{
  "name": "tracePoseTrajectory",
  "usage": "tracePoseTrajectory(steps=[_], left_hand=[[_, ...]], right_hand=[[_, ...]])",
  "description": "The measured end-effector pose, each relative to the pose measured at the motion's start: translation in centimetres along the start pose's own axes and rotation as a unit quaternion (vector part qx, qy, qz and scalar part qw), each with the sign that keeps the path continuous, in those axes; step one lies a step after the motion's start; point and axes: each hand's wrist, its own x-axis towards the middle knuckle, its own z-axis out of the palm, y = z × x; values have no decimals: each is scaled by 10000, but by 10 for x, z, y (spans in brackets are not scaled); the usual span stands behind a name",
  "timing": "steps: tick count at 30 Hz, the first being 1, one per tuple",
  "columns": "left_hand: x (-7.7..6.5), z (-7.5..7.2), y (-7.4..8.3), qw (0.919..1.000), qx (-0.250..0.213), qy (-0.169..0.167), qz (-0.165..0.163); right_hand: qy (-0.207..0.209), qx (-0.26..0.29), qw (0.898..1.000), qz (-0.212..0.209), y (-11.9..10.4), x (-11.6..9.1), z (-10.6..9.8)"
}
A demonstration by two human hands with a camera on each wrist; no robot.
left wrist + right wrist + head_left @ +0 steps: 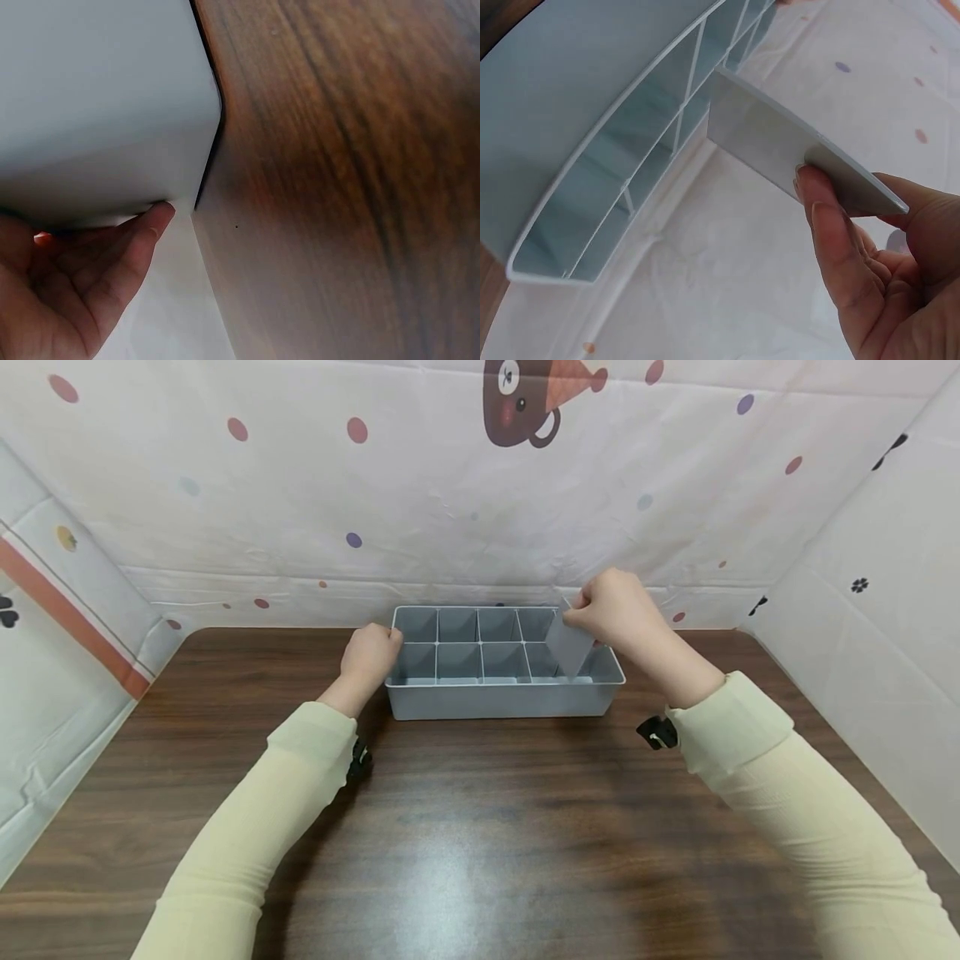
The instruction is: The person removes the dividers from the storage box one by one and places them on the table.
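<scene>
A long grey divided storage box (498, 702) stands on the table near the back wall, split into two rows of compartments. My left hand (370, 653) grips its left end at the rim; in the left wrist view, the fingers (124, 266) lie against the box's outer wall (97, 90). Above the right part of the box, my right hand (621, 608) pinches a thin flat grey divider (568, 646) by one end. The right wrist view shows the divider (761, 135) tilted, thumb and fingers (832, 247) on opposite faces. Whether its lower edge touches the box cannot be told.
A dark wood-grain table (450, 827) extends toward me in front of the box. Close behind the box hangs a white dotted sheet (420, 485), and similar sheeting (862, 635) borders both sides. Dark wrist devices (657, 732) hang below the sleeves.
</scene>
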Motion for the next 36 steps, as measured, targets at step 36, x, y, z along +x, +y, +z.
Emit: tracePoseTrajectory(steps=[36], left_hand=[[0,-1,0,9999,-33,-126,-36]], right_hand=[[-701,292,9926,-949,-59,-34,38]])
